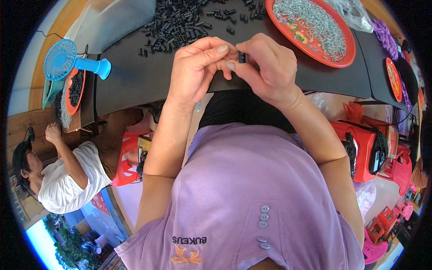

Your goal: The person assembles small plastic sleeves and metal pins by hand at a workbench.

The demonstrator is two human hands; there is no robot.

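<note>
Above the near edge of the dark table, my two hands meet at the fingertips. A small black plastic piece [242, 57] sits between the thumb and forefinger of my right hand [270, 67], which pinches it. My left hand [196, 67] is closed beside it, thumb against forefinger; whatever its fingertips hold is too small or hidden to make out. Just beyond my hands spreads a loose heap of similar black plastic pieces [173, 27]. Right of the heap, a red patterned tray [310, 56] carries many small shiny metal parts [315, 24].
A blue fan [60, 59] stands at the table's left, near a translucent bin [114, 27]. Beyond it, a person in a white shirt [76, 180] sits by an orange plate [82, 96] of black parts. Purple cord [384, 38] and red stools [382, 225] are at right.
</note>
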